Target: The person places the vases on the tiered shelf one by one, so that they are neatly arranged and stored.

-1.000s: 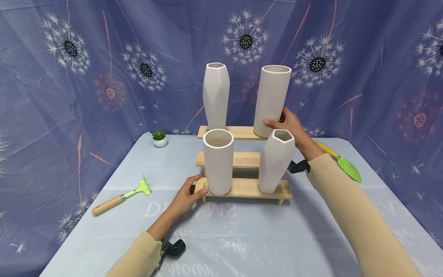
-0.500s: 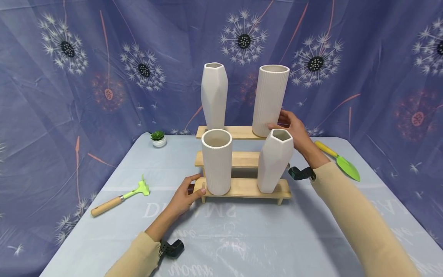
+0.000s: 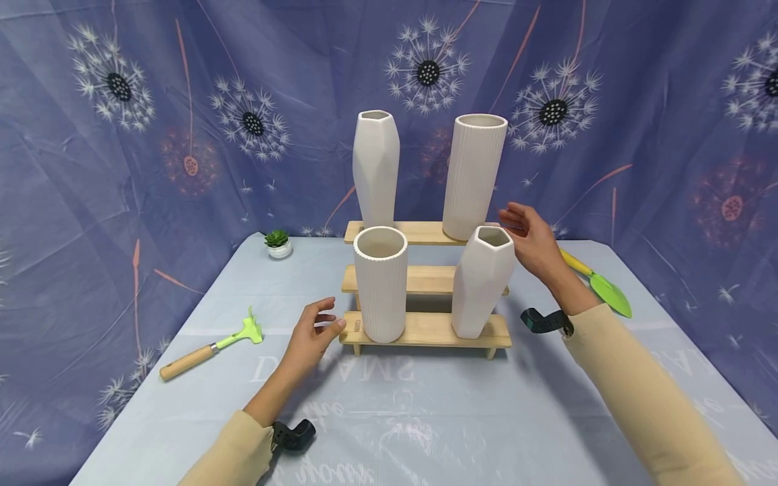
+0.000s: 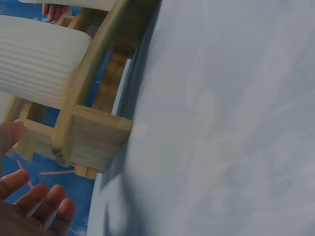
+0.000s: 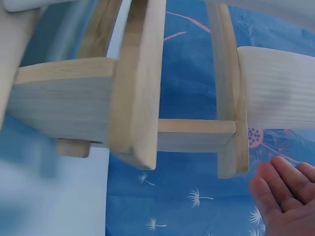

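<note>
A tiered wooden stand (image 3: pixel 425 278) carries white vases. On its top tier are a tall faceted vase (image 3: pixel 375 169) at left and a ribbed cylindrical vase (image 3: pixel 474 177) at right. The lowest tier bears another ribbed cylindrical vase (image 3: pixel 381 290) at left and a faceted vase (image 3: pixel 482 283), narrowing downward, at right. My left hand (image 3: pixel 311 337) is beside the stand's left end, fingers loosely bent and holding nothing. In the left wrist view its fingers (image 4: pixel 47 204) are apart from the wood. My right hand (image 3: pixel 535 239) hovers off the stand's right side, holding nothing, fingers relaxed.
A hand rake (image 3: pixel 209 347) with a wooden handle lies at left on the pale blue tablecloth (image 3: pixel 389 418). Behind it stands a small potted succulent (image 3: pixel 279 244). A green trowel (image 3: pixel 610 294) with a yellow handle lies at right. A dandelion-patterned curtain (image 3: pixel 316 81) hangs behind.
My right hand has let go of the top-right ribbed vase and drawn back to the right. My left hand has come away leftward from the stand's end. The vases stay in place.
</note>
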Demonstrator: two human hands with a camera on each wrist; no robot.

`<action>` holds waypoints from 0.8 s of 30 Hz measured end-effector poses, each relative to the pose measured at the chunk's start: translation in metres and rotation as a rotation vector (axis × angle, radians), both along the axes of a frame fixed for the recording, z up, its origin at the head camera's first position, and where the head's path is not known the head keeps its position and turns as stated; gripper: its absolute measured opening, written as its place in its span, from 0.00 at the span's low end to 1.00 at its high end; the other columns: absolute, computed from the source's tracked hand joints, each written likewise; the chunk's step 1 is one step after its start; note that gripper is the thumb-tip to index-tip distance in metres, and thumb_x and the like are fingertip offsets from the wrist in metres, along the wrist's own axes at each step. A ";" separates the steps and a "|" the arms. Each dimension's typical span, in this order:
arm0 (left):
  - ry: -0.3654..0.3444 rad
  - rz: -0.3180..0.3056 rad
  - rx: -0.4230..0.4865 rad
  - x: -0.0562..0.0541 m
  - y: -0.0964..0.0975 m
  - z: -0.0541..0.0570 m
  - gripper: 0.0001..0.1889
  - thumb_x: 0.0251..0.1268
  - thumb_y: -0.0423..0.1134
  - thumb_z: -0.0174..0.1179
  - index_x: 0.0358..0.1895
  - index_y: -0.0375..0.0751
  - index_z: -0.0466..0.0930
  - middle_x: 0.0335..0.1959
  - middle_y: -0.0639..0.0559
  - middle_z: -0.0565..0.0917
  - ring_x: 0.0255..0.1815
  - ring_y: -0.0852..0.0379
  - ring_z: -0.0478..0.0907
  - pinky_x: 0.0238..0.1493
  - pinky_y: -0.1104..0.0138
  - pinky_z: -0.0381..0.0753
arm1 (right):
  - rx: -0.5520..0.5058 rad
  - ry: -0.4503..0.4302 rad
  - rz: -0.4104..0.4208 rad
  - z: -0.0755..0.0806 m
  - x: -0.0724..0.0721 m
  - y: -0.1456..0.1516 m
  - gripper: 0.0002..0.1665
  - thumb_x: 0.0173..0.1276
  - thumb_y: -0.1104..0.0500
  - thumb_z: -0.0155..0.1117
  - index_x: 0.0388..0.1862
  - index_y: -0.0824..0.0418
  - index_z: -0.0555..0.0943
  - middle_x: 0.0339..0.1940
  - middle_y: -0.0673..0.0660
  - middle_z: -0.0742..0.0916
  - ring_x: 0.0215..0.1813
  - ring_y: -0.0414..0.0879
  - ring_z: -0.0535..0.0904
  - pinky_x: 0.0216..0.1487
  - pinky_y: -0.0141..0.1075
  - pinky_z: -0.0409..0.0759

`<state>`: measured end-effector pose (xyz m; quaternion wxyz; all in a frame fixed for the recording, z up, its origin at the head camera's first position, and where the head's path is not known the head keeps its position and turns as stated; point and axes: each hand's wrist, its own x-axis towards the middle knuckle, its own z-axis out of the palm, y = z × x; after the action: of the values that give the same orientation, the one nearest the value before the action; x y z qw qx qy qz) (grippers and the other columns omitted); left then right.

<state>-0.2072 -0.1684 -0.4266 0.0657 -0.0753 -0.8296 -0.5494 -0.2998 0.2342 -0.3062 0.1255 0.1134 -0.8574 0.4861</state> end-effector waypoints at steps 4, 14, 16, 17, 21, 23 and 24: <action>0.083 0.034 -0.046 0.000 -0.004 0.006 0.28 0.66 0.45 0.58 0.66 0.40 0.64 0.62 0.39 0.69 0.58 0.43 0.72 0.57 0.53 0.72 | 0.014 0.010 -0.021 -0.007 0.007 0.004 0.42 0.68 0.47 0.58 0.73 0.63 0.56 0.69 0.64 0.71 0.69 0.58 0.67 0.68 0.50 0.65; 0.282 0.107 -0.197 -0.002 -0.010 0.024 0.24 0.67 0.42 0.56 0.63 0.37 0.67 0.55 0.36 0.72 0.55 0.39 0.72 0.55 0.47 0.72 | 0.131 0.065 -0.095 -0.022 0.028 0.014 0.41 0.70 0.41 0.52 0.72 0.64 0.57 0.68 0.65 0.72 0.68 0.61 0.67 0.66 0.55 0.65; 0.290 0.118 -0.243 -0.002 -0.011 0.028 0.24 0.67 0.42 0.57 0.63 0.37 0.68 0.55 0.36 0.73 0.55 0.41 0.72 0.55 0.48 0.72 | 0.146 0.074 -0.100 -0.026 0.032 0.015 0.41 0.70 0.41 0.51 0.72 0.64 0.57 0.68 0.66 0.72 0.68 0.62 0.67 0.66 0.56 0.65; 0.290 0.122 -0.264 -0.001 -0.011 0.030 0.24 0.67 0.42 0.57 0.63 0.38 0.68 0.55 0.37 0.73 0.56 0.42 0.71 0.55 0.49 0.71 | 0.153 0.077 -0.105 -0.027 0.034 0.015 0.41 0.70 0.40 0.52 0.72 0.64 0.58 0.68 0.66 0.72 0.68 0.62 0.67 0.66 0.56 0.65; 0.313 0.135 -0.342 -0.001 -0.013 0.037 0.24 0.66 0.43 0.57 0.63 0.38 0.69 0.56 0.39 0.73 0.55 0.44 0.69 0.50 0.52 0.70 | 0.181 0.072 -0.125 -0.031 0.043 0.015 0.41 0.70 0.40 0.52 0.72 0.64 0.58 0.68 0.66 0.71 0.68 0.63 0.66 0.66 0.57 0.65; 0.309 0.135 -0.366 -0.001 -0.013 0.040 0.25 0.67 0.44 0.56 0.64 0.39 0.68 0.58 0.39 0.72 0.56 0.44 0.68 0.50 0.52 0.69 | 0.197 0.077 -0.130 -0.034 0.047 0.016 0.41 0.70 0.41 0.53 0.71 0.65 0.59 0.67 0.67 0.71 0.67 0.64 0.66 0.66 0.57 0.64; 0.306 0.135 -0.380 -0.002 -0.014 0.041 0.25 0.67 0.45 0.56 0.64 0.39 0.68 0.58 0.39 0.72 0.56 0.44 0.67 0.50 0.51 0.69 | 0.205 0.078 -0.130 -0.035 0.048 0.016 0.40 0.70 0.41 0.53 0.71 0.65 0.59 0.67 0.68 0.71 0.67 0.64 0.66 0.66 0.58 0.64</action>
<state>-0.2088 -0.1820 -0.3851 0.2120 -0.1129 -0.9014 -0.3603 -0.2514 0.2507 -0.3411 0.1778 0.0884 -0.9026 0.3820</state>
